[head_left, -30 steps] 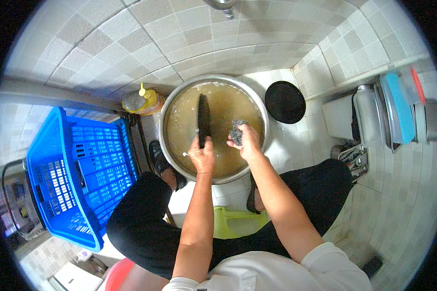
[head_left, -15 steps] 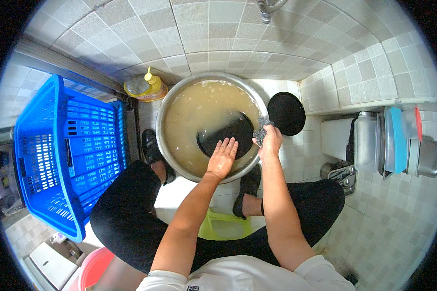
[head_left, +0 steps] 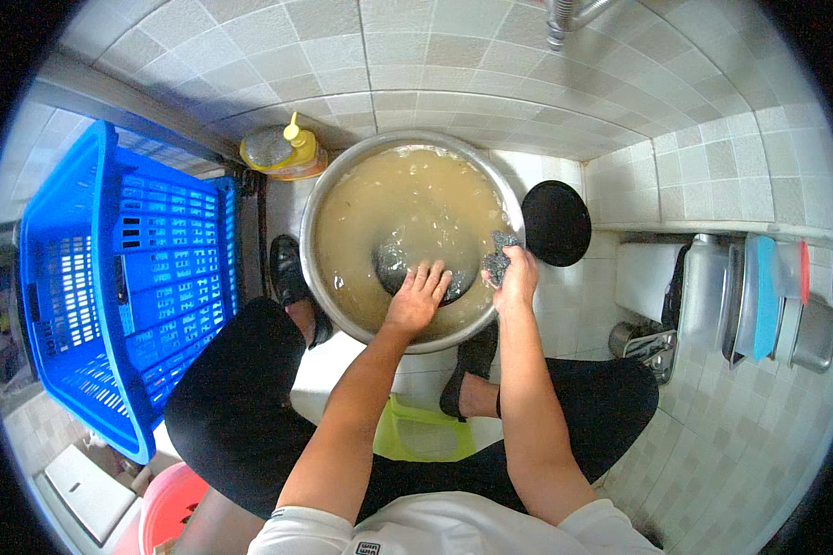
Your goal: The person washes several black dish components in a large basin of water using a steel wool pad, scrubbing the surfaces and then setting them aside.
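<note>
A round metal basin [head_left: 307, 231] of cloudy, brownish water stands in front of me. A round black plate [head_left: 393, 266] lies mostly under the water in its near half, with ripples and bubbles over it. My left hand [head_left: 418, 301] grips the plate's near edge, fingers spread across its top; the thumb is hidden. At the basin's right rim, my right hand [head_left: 518, 277] is closed around a grey steel-wool scourer [head_left: 498, 259], held above the water. A second round black plate [head_left: 556, 223] rests outside the basin on the right.
A yellow pump bottle [head_left: 296, 148] stands behind the basin at left. A large blue plastic basket [head_left: 125, 305] fills the left side. At right, several containers and trays [head_left: 759, 296] stand on edge beside a metal holder [head_left: 646, 344]. A green stool [head_left: 426, 433] and a pink tub [head_left: 171, 509] are nearer me.
The plate under my left hand has gone lower into the water, which now ripples over it. My right hand keeps the scourer near the rim. The whole view has shifted slightly.
</note>
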`<state>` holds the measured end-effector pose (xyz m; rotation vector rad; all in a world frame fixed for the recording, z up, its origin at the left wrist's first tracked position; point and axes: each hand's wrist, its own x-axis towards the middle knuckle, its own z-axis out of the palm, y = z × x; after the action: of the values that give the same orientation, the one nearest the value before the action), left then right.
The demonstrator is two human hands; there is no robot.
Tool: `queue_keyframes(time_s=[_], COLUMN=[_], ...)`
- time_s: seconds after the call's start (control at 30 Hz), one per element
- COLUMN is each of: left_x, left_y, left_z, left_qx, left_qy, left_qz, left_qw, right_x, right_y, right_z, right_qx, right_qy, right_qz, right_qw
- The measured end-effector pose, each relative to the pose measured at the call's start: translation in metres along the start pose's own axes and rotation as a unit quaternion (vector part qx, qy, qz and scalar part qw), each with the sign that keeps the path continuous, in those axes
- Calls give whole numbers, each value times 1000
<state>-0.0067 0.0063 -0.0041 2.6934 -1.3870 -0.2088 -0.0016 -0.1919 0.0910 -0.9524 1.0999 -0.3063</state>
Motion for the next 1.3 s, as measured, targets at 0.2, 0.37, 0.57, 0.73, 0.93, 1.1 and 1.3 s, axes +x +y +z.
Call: queue_keyframes(time_s=[0.2,0.37,0.57,0.73,0.93,1.1,1.3], left_x=[1,6,0,-11,-10,12,5], left_y=[-6,-3,-5,-6,-7,-14,-46], left_z=[9,7,-1,-22,-85,-169,-236], left_qx=[-6,-12,16,57,-9,-167,-280], left_qy=[25,11,15,-18,28,23,72], left_qz=[-10,2,4,32,49,-57,-149], left_qw=[1000,1000,1000,998,998,984,946], right_x=[-1,-3,-8,-19,-25,-29,-40], right_y=[4,2,-2,-14,-29,-39,-34], right_z=[2,0,1,8,7,1,2], right_qx=[-20,-25,-15,18,62,88,68], right_qy=[-23,1,-42,-50,-49,-26,-3], right_qz=[27,27,35,16,-14,-44,-40], right_qw=[999,999,998,998,997,995,997])
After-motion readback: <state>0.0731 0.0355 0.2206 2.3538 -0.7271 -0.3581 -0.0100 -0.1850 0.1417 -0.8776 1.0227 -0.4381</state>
